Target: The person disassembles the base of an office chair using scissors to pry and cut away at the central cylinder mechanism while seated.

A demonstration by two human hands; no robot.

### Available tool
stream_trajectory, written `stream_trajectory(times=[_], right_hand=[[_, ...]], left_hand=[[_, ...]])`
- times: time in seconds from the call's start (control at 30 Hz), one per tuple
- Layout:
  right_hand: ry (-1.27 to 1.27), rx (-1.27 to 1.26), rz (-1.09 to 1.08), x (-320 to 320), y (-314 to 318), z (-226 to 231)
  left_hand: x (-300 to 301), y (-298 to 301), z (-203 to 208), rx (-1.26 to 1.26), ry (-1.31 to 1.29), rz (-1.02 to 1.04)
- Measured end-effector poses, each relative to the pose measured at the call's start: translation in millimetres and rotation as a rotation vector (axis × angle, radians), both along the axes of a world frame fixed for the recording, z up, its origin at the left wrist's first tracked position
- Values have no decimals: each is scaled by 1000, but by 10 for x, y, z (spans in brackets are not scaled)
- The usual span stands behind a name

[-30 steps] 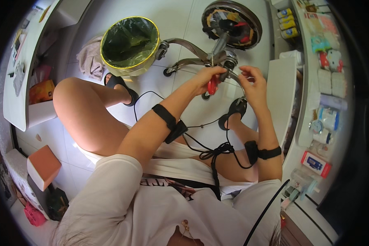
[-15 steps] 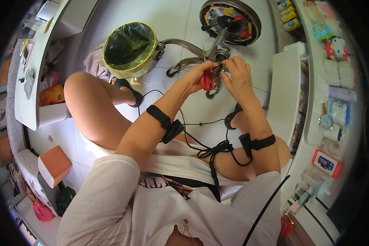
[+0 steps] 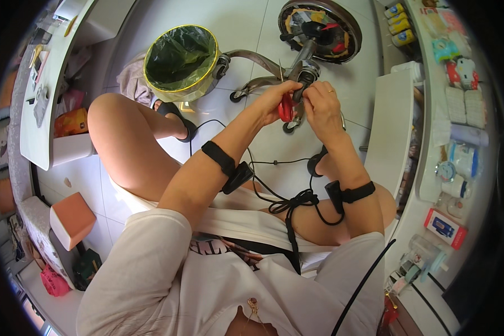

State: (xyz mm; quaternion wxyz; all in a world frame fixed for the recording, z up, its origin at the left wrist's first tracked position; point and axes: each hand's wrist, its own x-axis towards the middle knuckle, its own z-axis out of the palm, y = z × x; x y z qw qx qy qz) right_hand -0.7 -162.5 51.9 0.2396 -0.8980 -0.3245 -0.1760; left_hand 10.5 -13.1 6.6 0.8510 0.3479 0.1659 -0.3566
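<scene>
The left hand (image 3: 275,103) is holding red-handled metal scissors (image 3: 286,108); the right hand (image 3: 323,109) is curling beside a black caster wheel (image 3: 306,78).

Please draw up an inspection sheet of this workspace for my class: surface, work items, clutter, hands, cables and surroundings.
Surface: pale tiled floor.
Work items: tipped-over stool, seat underside showing; red-handled scissors, blades pointing away from the person.
Clutter: lined bin with yellow rim beside a stool leg; crumpled cloth behind it.
Hands: left hand holds the scissors; right hand is close by, fingers bent, at a stool caster; grip unclear.
Cables: black cord bundle over the lap; a thin cord loops nearby.
Surroundings: white desk on the left; white shelf with packages on the right.
</scene>
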Motion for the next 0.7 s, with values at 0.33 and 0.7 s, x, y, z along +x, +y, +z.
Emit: stream_trajectory(times=[0.33, 0.7], right_hand=[[215, 162, -123, -66, -47, -98], [400, 338, -371, 129, -69, 183]], left_hand=[[22, 5, 50, 52, 12, -39], [6, 44, -40, 79, -83, -13]])
